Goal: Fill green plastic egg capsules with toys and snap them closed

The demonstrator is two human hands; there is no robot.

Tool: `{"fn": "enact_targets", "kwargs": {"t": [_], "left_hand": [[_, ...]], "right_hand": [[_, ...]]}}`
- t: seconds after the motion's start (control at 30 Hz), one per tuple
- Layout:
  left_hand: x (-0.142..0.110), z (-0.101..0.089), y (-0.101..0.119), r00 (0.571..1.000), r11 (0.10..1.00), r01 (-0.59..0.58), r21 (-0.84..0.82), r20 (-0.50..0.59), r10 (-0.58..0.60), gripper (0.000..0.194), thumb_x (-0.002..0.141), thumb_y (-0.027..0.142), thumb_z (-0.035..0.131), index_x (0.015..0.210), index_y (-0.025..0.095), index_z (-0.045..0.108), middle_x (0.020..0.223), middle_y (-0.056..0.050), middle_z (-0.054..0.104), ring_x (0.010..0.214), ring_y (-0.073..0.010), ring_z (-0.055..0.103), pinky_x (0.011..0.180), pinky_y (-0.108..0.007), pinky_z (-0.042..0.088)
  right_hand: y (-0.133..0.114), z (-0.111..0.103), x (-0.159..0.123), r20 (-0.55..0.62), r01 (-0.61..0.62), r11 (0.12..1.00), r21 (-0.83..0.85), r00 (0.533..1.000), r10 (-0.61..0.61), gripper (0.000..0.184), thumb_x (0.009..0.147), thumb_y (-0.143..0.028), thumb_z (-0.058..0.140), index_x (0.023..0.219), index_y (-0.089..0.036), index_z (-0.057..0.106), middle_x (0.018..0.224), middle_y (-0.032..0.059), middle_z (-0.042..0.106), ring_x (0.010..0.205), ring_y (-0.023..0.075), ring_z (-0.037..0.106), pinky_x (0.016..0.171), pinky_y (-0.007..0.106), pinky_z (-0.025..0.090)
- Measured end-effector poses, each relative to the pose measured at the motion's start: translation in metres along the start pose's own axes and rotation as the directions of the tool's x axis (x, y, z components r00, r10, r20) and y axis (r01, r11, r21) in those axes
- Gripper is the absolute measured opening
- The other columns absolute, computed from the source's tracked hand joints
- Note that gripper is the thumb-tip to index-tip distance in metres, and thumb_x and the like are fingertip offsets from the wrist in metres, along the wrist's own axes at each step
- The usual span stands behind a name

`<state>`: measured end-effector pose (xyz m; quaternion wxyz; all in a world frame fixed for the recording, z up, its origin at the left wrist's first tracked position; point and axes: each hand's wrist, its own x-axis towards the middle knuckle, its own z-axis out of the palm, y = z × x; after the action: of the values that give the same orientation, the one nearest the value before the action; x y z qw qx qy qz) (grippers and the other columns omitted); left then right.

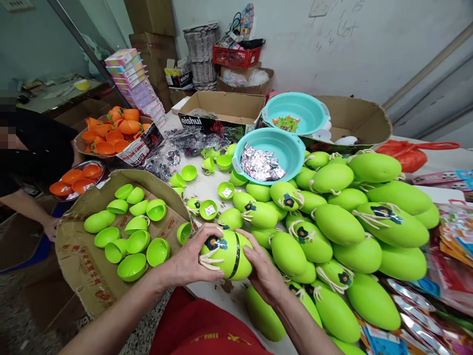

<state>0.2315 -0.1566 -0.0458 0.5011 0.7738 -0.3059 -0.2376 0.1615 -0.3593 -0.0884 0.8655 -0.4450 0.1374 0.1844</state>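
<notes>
Between my two hands is a green plastic egg (229,254), held on its side, with a narrow dark gap between its two halves. My left hand (201,254) wraps the half that bears a dark picture and pale cords. The plain half is gripped by my right hand (260,266). Just beyond, an open green half shell (209,210) holds a small foil packet. A heap of closed green eggs (291,254) lies right beside my right hand. To the left, a cardboard tray (86,266) carries several loose green half shells.
Two turquoise basins stand behind the eggs; the nearer basin (295,153) contains silvery packets. A box of orange shells (114,130) and an open carton (221,106) sit further back. At the left is another person (33,148). Colourful packages (454,231) lie at the right.
</notes>
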Motion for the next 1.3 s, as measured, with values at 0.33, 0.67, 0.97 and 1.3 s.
{"fn": "enact_targets", "kwargs": {"t": [0.33,0.67,0.97,1.3], "left_hand": [[-0.012,0.01,0.005,0.996,0.995,0.003,0.103,0.083,-0.012,0.059,0.076,0.027,0.074,0.128,0.029,0.045,0.143,-0.008,0.028,0.132,-0.0269,0.039,0.111,-0.039,0.033],[-0.008,-0.004,0.006,0.989,0.998,0.062,0.019,0.13,-0.064,0.061,0.069,0.041,0.08,0.12,0.024,0.052,0.127,-0.008,0.04,0.123,-0.0274,0.042,0.108,-0.044,0.037],[-0.003,0.004,0.019,0.879,0.719,0.471,-0.511,0.203,-0.432,0.066,0.073,0.044,0.076,0.125,0.029,0.039,0.102,-0.003,0.054,0.068,-0.0133,0.059,0.047,-0.021,0.053],[-0.019,0.039,0.057,0.818,0.524,0.452,-0.722,0.102,-0.566,0.069,0.076,0.051,0.073,0.129,0.028,0.034,0.093,-0.002,0.059,0.057,-0.0109,0.06,0.042,-0.018,0.052]], "right_hand": [[-0.01,-0.004,-0.01,0.13,0.019,0.987,-0.162,0.992,0.003,0.086,0.059,-0.039,0.088,0.129,-0.024,0.04,0.116,0.0078,0.059,0.102,0.0275,0.061,0.086,0.04,0.051],[-0.017,0.011,-0.012,0.096,-0.06,0.979,-0.193,0.992,0.079,0.08,0.06,-0.039,0.087,0.125,-0.025,0.044,0.109,0.006,0.059,0.08,0.0211,0.063,0.054,0.027,0.055],[-0.019,0.003,-0.009,0.115,-0.165,0.976,-0.145,0.976,0.183,0.109,0.048,-0.031,0.092,0.136,-0.033,0.027,0.113,0.0062,0.058,0.074,0.0211,0.067,0.056,0.031,0.056],[-0.042,0.017,-0.038,0.074,-0.061,0.98,-0.191,0.994,0.077,0.081,0.057,-0.041,0.087,0.121,-0.029,0.039,0.097,0.0034,0.066,0.064,0.0184,0.064,0.047,0.026,0.049]]}}
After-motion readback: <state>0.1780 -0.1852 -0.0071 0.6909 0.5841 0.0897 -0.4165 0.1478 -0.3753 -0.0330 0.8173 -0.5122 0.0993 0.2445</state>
